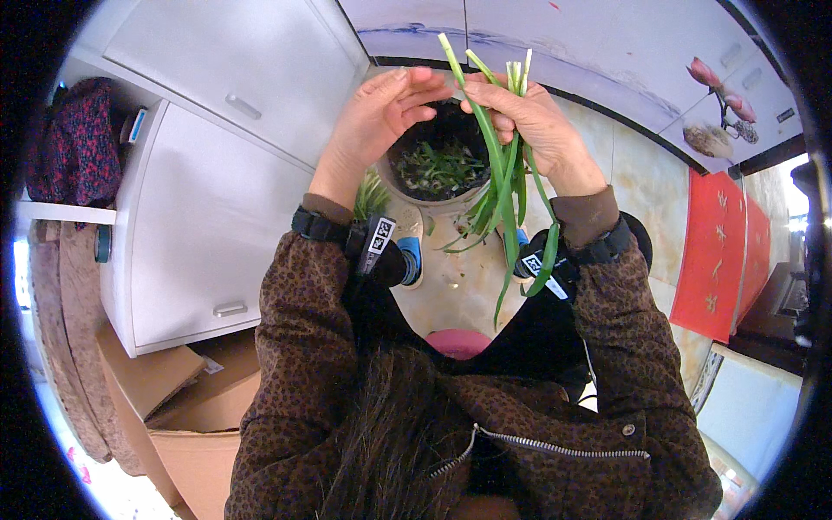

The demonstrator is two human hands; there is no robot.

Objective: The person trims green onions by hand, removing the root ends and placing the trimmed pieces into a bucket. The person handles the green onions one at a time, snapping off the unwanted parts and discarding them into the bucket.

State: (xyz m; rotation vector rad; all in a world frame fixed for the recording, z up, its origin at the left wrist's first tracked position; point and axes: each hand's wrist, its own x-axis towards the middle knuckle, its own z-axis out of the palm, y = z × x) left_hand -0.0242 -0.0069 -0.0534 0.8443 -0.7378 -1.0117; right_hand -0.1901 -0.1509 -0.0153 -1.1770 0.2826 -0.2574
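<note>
Several long green stalks with pale cut ends, likely garlic greens (504,175), hang from my right hand (526,117), which pinches them near their pale ends. Their leaves droop down towards my lap. My left hand (396,107) is just left of the stalks, holding nothing, its fingers slightly spread and a little blurred. Below both hands stands a round bin (437,207) with a dark inside. Green and pale plant scraps (439,168) lie in it.
More green leaves (370,198) stand beside the bin at left, partly hidden by my left wrist. Scraps lie on the tiled floor (448,260) between my shoes. A white cabinet (214,214) and an open cardboard box (195,416) are at left, a red mat (708,253) at right.
</note>
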